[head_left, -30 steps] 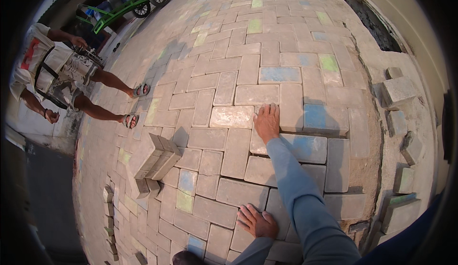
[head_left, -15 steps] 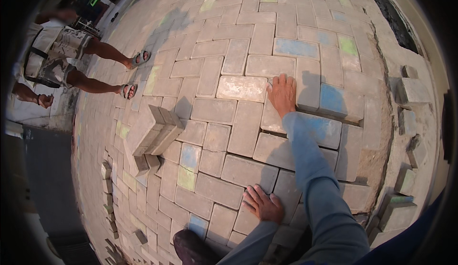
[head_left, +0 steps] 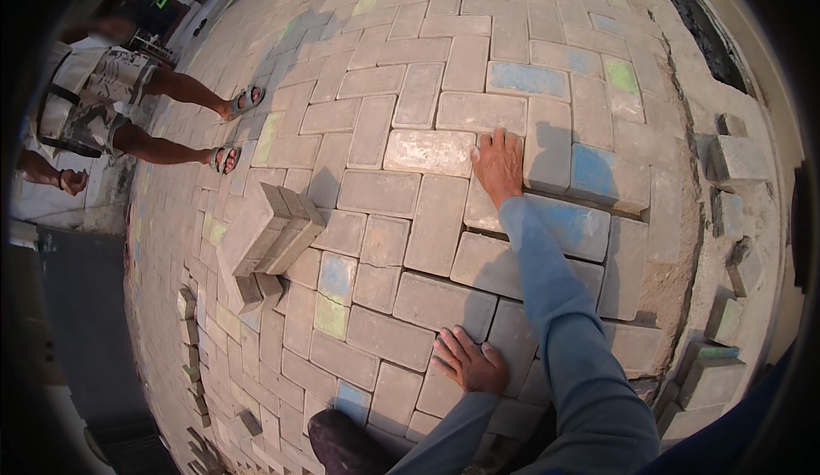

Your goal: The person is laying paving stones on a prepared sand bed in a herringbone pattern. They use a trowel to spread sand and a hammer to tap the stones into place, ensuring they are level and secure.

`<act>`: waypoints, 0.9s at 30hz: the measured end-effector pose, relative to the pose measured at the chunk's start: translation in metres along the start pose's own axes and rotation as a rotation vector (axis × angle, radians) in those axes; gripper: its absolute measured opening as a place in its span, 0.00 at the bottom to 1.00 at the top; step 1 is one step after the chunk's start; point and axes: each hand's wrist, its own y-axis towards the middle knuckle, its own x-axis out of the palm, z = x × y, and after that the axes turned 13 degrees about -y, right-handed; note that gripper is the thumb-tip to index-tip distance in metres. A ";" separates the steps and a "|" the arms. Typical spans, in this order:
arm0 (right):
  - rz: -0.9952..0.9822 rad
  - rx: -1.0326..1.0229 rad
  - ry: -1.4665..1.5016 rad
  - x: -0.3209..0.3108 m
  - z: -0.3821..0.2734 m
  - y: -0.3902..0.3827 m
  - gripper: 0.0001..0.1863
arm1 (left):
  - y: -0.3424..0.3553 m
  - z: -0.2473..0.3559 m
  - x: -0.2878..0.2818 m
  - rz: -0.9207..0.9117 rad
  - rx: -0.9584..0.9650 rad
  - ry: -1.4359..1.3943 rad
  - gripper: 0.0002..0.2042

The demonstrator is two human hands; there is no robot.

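Note:
Grey paving bricks lie in a herringbone pattern under both of my hands. My left hand (head_left: pixel 471 362) is flat on the pavers near my knee, fingers spread and holding nothing. Farther out, my right hand (head_left: pixel 497 167) presses palm down over the end of an upright-lying paver (head_left: pixel 481 208), its fingers stretched out. Just left of its thumb sits a pale, white-smeared paver (head_left: pixel 430 151). Below the right hand, a dark gap runs beside a paver with blue paint (head_left: pixel 574 225). Another paver (head_left: pixel 445 304) lies just above my left hand.
A small stack of loose pavers (head_left: pixel 272 237) stands to the left. Another person in sandals (head_left: pixel 226 160) stands at the far left. Broken pavers (head_left: pixel 736 162) line the concrete edge at right. Several brick pieces (head_left: pixel 190 331) lie at lower left. My knee (head_left: pixel 342 441) is at the bottom.
The view has shifted slightly, moving the pavers a little up and left in the picture. Both hands stay on nearly the same pavers.

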 end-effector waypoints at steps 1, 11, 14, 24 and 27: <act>0.013 -0.004 0.011 0.001 0.002 0.001 0.15 | 0.001 0.002 0.000 -0.013 -0.002 -0.008 0.37; -0.124 0.025 0.009 -0.008 0.000 0.011 0.19 | 0.000 0.001 -0.001 -0.014 0.009 0.019 0.37; -0.135 0.029 0.004 -0.008 -0.001 0.011 0.20 | 0.000 0.003 -0.003 -0.027 0.007 0.024 0.37; -0.151 0.008 0.009 -0.001 0.005 0.017 0.21 | 0.005 0.001 -0.003 -0.058 -0.015 0.000 0.38; -0.044 -0.002 0.046 -0.003 0.000 -0.001 0.17 | 0.004 -0.001 0.000 -0.075 -0.019 0.017 0.38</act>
